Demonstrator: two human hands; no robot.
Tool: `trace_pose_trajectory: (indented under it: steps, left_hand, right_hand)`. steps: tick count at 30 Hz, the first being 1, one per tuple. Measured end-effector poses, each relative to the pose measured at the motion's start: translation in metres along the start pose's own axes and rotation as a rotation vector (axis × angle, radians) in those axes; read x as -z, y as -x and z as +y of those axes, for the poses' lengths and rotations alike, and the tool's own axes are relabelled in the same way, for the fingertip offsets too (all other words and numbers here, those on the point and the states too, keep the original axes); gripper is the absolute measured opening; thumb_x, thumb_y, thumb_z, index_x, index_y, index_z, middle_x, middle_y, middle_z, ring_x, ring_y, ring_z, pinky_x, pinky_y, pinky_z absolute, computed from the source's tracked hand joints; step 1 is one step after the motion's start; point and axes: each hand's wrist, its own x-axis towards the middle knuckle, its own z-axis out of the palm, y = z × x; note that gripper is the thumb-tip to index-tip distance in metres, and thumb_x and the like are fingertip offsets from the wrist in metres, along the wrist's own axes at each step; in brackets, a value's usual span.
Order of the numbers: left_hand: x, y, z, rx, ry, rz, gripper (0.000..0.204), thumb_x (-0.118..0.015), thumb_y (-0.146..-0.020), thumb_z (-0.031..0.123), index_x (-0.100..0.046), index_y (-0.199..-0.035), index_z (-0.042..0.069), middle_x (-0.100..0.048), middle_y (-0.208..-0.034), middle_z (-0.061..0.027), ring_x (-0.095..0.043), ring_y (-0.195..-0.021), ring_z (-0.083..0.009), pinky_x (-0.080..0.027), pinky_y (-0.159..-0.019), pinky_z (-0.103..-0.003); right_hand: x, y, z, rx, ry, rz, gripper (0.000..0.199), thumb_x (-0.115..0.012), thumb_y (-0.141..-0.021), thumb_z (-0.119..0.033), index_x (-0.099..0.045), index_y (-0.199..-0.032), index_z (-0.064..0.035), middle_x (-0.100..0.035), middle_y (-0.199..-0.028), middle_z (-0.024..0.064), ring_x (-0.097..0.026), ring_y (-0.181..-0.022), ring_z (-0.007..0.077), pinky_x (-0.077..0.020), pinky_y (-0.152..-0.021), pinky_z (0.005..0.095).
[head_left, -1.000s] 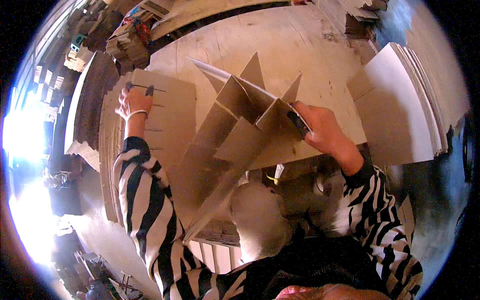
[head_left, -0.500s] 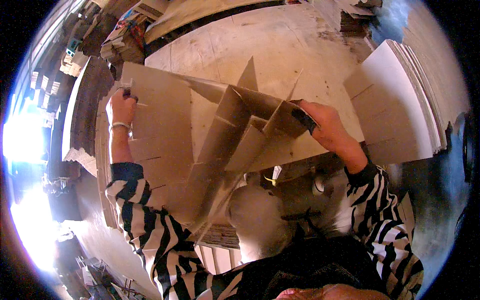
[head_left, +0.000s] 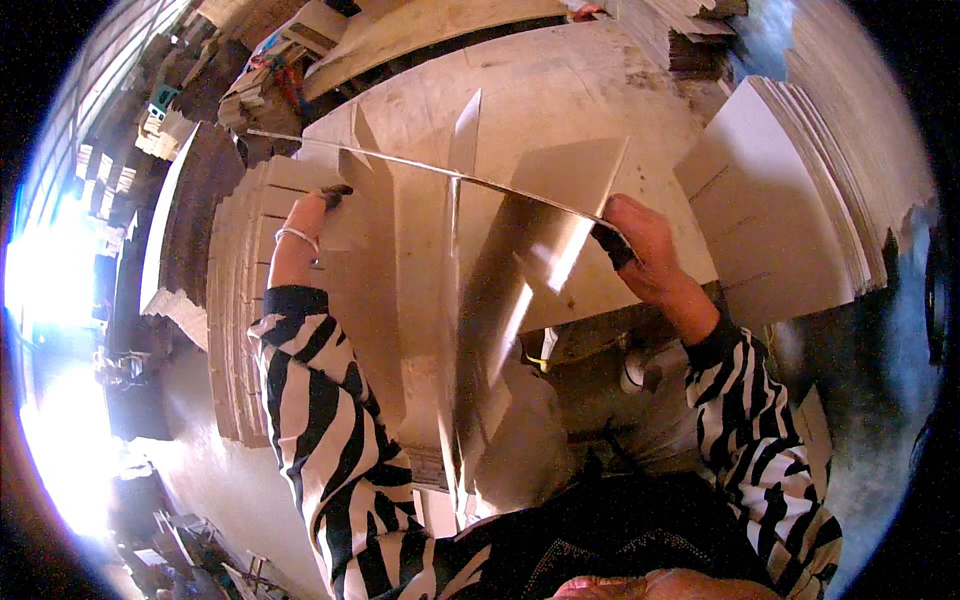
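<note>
My right hand (head_left: 645,250), its fingers under a dark covering, grips the right end of a long brown cardboard strip (head_left: 400,162). Slotted into this strip are upright cardboard cross pieces (head_left: 530,250), together forming a partition; one piece is nearly edge-on. The strip's far left end sticks out beyond my left hand (head_left: 310,212). My left hand, with dark-covered fingertips bent together, is over the slotted cardboard sheets (head_left: 365,270) stacked on the left. What its fingers hold, if anything, is hidden.
A pale wooden tabletop (head_left: 420,105) lies beneath the partition. To the right leans a thick stack of slotted cardboard sheets (head_left: 760,190). More cardboard piles (head_left: 195,220) stand at the left, and further bundles (head_left: 690,40) at the back.
My left hand has moved right across the stacked sheets. The partition has turned, its cross pieces now standing nearer to edge-on. My right hand keeps its grip, almost in place.
</note>
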Motion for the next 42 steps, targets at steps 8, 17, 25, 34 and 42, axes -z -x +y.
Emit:
trace_pose_trajectory:
  steps: [8,17,25,34,42]
  left_hand:
    - [-0.006,-0.029,0.021,0.422,0.508,-0.041,0.025,-0.056,-0.091,0.021,-0.067,-0.106,0.004,-0.069,-0.089,-0.0148,-0.066,-0.078,-0.0292,-0.053,-0.075,-0.037]
    - [-0.010,0.000,0.065,0.404,1.242,-0.162,0.028,-0.056,-0.093,0.025,-0.068,-0.108,0.004,-0.070,-0.085,-0.0057,-0.067,-0.075,-0.0198,-0.053,-0.067,-0.034]
    - [0.092,0.019,0.142,0.150,0.764,0.033,0.017,-0.057,-0.089,0.011,-0.070,-0.100,0.006,-0.065,-0.074,-0.0048,-0.057,-0.065,-0.0134,-0.048,-0.059,-0.032]
    - [0.120,0.183,0.197,0.342,0.603,0.135,0.068,-0.067,-0.087,0.010,-0.036,-0.148,0.015,-0.060,-0.119,-0.0148,-0.059,-0.099,-0.0223,-0.049,-0.085,-0.033]
    - [-0.002,0.342,0.243,0.611,1.172,0.900,0.059,-0.037,-0.102,0.039,-0.028,-0.147,0.002,-0.048,-0.137,-0.0203,-0.054,-0.118,-0.0290,-0.041,-0.104,-0.042]
  right_hand:
    - [-0.001,0.003,0.004,-0.039,-0.043,-0.021,0.040,-0.058,-0.074,0.001,-0.059,-0.114,-0.0016,-0.063,-0.097,0.0182,-0.062,-0.088,0.0378,-0.0503,-0.075,0.0426]
    - [-0.004,0.004,0.009,-0.135,0.066,-0.044,0.050,-0.058,-0.068,0.003,-0.058,-0.117,-0.0067,-0.064,-0.100,0.0189,-0.062,-0.092,0.0399,-0.0501,-0.079,0.0439]
    - [0.007,0.005,0.024,-0.195,0.285,-0.206,0.041,-0.062,-0.076,-0.007,-0.058,-0.116,-0.0122,-0.066,-0.093,0.0179,-0.063,-0.088,0.0395,-0.0499,-0.073,0.0478]
    - [0.035,-0.009,0.013,-0.506,0.419,-0.257,0.047,-0.054,-0.073,0.001,-0.061,-0.118,-0.0128,-0.063,-0.094,0.0231,-0.061,-0.089,0.0416,-0.0476,-0.075,0.0475]
    - [0.035,0.003,0.039,-0.533,0.103,-0.038,0.043,-0.058,-0.085,-0.006,-0.057,-0.128,-0.0118,-0.069,-0.102,0.0133,-0.066,-0.091,0.0269,-0.0496,-0.077,0.0353]
